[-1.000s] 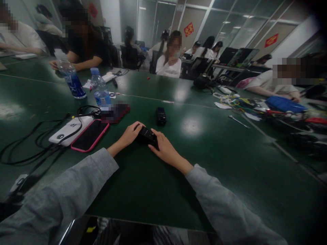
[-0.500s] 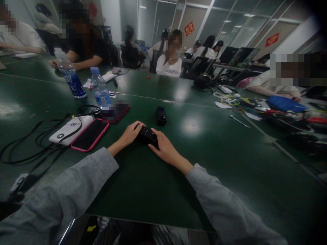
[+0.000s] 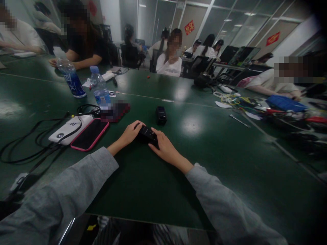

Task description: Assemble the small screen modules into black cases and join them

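The green table (image 3: 242,170) fills most of my view. At its centre, my right hand (image 3: 165,146) and left hand (image 3: 131,133) grasp opposite ends of one black device (image 3: 147,133), right on its lower-right end, left on its upper-left. Whether its underside touches the tabletop I cannot tell. I judge the step in hand to be a steady two-handed hold; a next move would call for both hands working together so it doesn't tip.

Around it, a cable pile (image 3: 230,99) spreads at the right of the frame, out of the way. Upper left stand a blue-labelled bottle (image 3: 71,80) and a smaller bottle (image 3: 99,88). Left of centre, a white power bank (image 3: 67,130) lies against a pink-edged phone (image 3: 90,135); trailing cords there could snag my left sleeve. Just above the hands, a smaller black device (image 3: 161,115) is the nearest obstacle.
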`<act>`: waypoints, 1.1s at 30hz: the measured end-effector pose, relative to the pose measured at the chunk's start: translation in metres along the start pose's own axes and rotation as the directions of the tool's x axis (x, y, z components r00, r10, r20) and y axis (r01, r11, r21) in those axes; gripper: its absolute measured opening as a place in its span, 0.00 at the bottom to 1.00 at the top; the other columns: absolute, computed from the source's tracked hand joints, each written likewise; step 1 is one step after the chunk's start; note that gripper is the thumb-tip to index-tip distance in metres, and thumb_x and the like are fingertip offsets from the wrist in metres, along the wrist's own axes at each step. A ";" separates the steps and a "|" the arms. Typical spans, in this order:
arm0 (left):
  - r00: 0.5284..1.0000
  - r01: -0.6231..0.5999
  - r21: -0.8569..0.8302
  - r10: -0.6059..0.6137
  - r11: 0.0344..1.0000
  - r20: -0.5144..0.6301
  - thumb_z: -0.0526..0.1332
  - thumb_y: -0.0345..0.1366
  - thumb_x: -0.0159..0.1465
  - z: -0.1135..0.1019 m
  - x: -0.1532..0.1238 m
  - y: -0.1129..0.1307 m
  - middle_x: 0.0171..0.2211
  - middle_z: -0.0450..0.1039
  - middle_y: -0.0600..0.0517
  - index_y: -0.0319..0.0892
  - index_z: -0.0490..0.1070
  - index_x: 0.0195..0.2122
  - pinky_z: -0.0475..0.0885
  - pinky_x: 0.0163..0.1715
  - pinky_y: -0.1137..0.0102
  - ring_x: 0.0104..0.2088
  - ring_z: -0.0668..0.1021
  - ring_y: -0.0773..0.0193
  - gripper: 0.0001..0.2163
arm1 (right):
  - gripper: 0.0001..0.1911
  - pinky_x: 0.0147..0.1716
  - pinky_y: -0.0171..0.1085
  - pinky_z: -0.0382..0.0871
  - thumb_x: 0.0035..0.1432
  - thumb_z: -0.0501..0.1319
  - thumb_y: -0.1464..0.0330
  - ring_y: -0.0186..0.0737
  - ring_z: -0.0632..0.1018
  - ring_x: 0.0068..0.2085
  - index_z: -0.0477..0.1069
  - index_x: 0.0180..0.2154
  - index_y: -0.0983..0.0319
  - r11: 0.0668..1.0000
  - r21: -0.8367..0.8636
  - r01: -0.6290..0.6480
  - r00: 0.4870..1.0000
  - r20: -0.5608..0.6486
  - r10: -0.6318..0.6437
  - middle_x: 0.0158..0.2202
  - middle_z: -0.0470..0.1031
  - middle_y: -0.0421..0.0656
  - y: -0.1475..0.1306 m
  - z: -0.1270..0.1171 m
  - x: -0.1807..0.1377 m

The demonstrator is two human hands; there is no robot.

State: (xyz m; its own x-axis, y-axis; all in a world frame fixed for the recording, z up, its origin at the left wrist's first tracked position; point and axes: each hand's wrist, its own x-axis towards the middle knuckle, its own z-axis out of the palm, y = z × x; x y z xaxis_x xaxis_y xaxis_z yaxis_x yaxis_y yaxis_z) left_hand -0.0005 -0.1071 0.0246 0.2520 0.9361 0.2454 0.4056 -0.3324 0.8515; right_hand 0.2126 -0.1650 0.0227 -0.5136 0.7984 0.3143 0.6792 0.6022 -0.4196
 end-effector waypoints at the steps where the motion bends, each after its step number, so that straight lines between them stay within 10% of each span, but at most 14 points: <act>1: 1.000 -0.001 0.000 0.001 1.000 -0.001 0.48 0.43 0.68 0.000 0.000 0.000 0.41 0.75 0.49 0.42 0.73 0.41 0.68 0.51 0.63 0.44 0.75 0.59 0.16 | 0.37 0.57 0.59 0.66 0.64 0.58 0.62 0.54 0.66 0.60 0.42 0.67 0.58 1.000 0.002 0.002 1.000 -0.004 -0.002 0.62 0.60 0.53 0.000 0.001 0.000; 33: 1.000 -0.017 0.006 0.017 1.000 -0.004 0.49 0.44 0.68 0.001 0.001 -0.005 0.41 0.75 0.50 0.42 0.73 0.42 0.68 0.51 0.62 0.45 0.75 0.59 0.16 | 0.37 0.56 0.57 0.66 0.64 0.58 0.62 0.53 0.66 0.60 0.42 0.67 0.59 1.000 -0.009 0.007 1.000 -0.006 -0.007 0.61 0.60 0.53 0.001 0.002 0.000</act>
State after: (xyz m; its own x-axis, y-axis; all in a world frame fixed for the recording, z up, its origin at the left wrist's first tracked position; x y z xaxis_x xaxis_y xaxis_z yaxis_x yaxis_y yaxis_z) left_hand -0.0014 -0.1042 0.0202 0.2558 0.9306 0.2618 0.4066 -0.3492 0.8442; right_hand 0.2121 -0.1647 0.0210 -0.5151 0.7940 0.3228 0.6801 0.6079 -0.4099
